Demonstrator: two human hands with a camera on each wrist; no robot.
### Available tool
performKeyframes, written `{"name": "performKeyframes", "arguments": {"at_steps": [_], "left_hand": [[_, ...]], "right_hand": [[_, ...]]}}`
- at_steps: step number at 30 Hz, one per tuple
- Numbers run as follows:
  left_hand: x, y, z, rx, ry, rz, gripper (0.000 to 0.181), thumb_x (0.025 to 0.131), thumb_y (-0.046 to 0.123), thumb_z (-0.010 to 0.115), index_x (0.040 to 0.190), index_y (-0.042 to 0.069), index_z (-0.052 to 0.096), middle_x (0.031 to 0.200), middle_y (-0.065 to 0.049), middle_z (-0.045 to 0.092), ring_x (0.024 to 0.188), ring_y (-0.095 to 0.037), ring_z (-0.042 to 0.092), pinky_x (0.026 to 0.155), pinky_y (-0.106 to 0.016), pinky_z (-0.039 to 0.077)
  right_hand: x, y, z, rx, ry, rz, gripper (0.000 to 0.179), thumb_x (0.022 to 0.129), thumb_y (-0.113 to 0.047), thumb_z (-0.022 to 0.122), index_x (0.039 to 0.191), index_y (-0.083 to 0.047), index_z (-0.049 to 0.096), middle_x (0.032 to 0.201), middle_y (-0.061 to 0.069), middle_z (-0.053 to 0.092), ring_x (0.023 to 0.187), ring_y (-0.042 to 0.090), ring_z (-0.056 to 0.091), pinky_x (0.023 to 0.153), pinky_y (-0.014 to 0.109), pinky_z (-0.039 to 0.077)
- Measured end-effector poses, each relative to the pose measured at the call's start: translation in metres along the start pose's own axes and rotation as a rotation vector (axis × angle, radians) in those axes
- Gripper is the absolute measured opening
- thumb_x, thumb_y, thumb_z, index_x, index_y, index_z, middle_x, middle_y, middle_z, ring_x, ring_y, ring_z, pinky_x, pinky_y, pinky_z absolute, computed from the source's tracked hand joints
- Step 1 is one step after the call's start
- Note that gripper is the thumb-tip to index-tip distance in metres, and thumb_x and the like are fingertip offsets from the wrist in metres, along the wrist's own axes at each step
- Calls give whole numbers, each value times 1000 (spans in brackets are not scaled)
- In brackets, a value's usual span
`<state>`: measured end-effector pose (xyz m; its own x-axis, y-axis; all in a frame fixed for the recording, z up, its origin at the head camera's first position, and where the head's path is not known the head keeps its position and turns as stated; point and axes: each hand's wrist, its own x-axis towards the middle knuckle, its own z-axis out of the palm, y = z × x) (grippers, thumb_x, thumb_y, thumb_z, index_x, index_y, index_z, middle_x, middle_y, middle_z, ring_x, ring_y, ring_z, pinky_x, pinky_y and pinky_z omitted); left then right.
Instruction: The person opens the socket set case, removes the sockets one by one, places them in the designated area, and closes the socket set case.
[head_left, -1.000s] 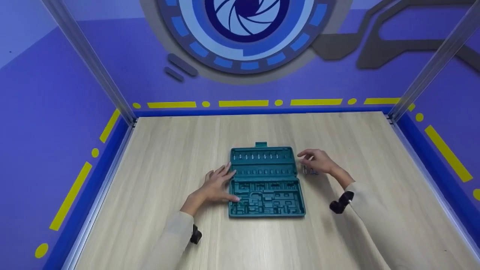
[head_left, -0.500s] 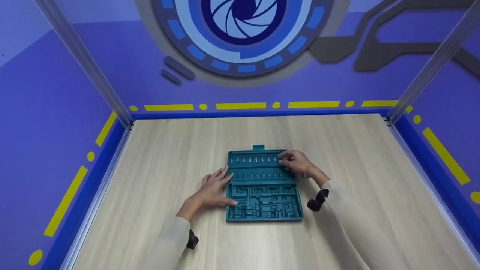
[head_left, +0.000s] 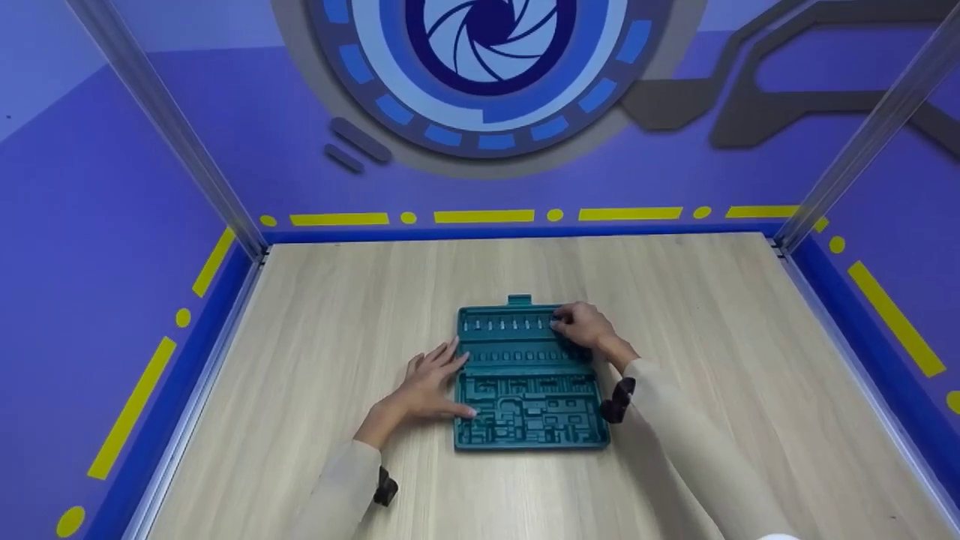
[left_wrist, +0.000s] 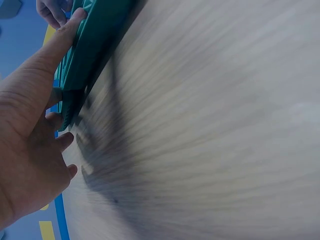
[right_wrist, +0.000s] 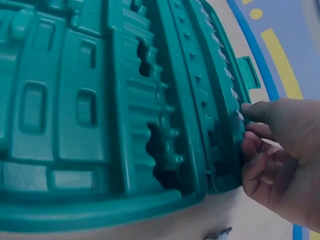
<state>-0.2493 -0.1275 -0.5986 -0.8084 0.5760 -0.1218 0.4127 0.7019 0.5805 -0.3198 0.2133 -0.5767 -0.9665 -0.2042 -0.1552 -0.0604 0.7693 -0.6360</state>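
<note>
A green plastic case (head_left: 531, 448) lies unfolded on the table, its moulded interior facing up. Small silvery screwdriver bits (head_left: 514, 324) fill slots along the far row. My left hand (head_left: 426, 390) rests on the case's left side with fingers spread, its thumb over the near half's edge; the left wrist view shows the thumb (left_wrist: 70, 25) on the rim. At the far right corner, my right hand (head_left: 587, 327) pinches a bit (right_wrist: 240, 116) at the end of that row between thumb and forefinger. Its other fingers are curled, as the right wrist view shows.
Loose metal bits (right_wrist: 220, 234) lie on the table beside the case's right side. A latch tab (head_left: 519, 299) sticks out from the far edge. Blue-purple panels (head_left: 360, 187) surround the wooden table (head_left: 337, 315) at the back and sides.
My right hand has moved left from beside the case, over the loose bits, to the right end of the far row. My left hand has stayed on the case.
</note>
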Motion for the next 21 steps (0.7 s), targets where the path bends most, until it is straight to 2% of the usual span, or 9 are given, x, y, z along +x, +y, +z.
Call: {"name": "performKeyframes", "arguments": {"at_steps": [4,8,15,21], "left_hand": [[-1,0,1,-6,1,1,110,77,60,83,161,11,32,173,-15,11,159,-42,11,122,-70,8],[-1,-1,1,-7,4,-5,110,76,60,83,161,12,32,173,-14,10,159,-41,11,122,-69,8],[-1,-1,1,-17,-1,-3,108,77,59,83,161,13,32,173,-13,10,159,-41,11,121,-70,8],[0,-2,1,-3,2,-5,108,78,56,84,161,12,32,173,-15,11,158,-43,13,120,-72,10]], "right_hand": [[1,-4,2,-89,1,6,37,102,-20,62,132,2,65,113,19,70,97,29,65,90,50,53],[2,-4,3,-94,-8,12,36,102,-21,63,133,-1,64,116,19,68,103,32,64,94,52,52],[2,-2,2,-28,16,4,26,101,-16,65,124,-6,57,111,19,67,98,33,62,88,50,50],[0,-1,7,-31,78,16,19,102,-19,63,117,-7,64,110,17,70,97,32,64,88,50,50]]}}
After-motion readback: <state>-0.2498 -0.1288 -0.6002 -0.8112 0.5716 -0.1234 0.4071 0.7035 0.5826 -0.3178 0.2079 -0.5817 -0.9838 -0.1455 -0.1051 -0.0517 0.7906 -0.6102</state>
